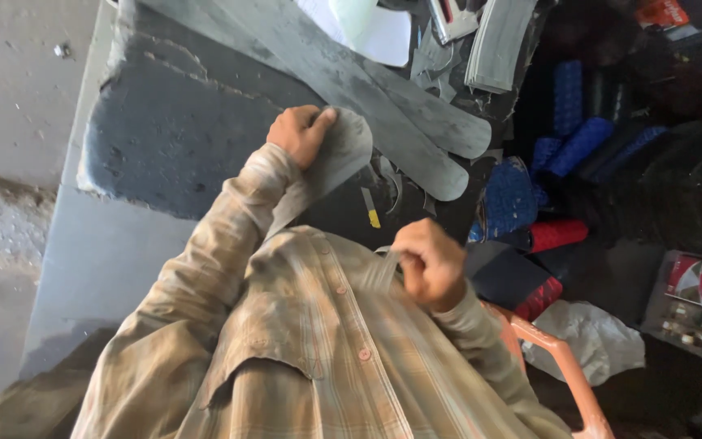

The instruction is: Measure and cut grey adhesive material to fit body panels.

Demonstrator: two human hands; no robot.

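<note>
My left hand [301, 134] grips the rounded end of a grey, sole-shaped sheet piece [344, 150], held up over the dark work slab [180, 122]. The piece bends down toward my chest. My right hand [428, 262] is closed close to my plaid shirt, pinching a narrow grey strip [379, 274] that seems to belong to the same piece. A small metal loop shows just above that strip; I cannot tell whether it is a tool.
Long grey cut-out pieces [416, 122] lie across the slab, and a small yellow-tipped blade [370, 208] rests beside them. Blue textured rolls [578, 142] and red ones [558, 234] are piled at right. An orange chair arm [562, 366], a white bag [595, 337] and a tray of small packets [700, 301] are lower right.
</note>
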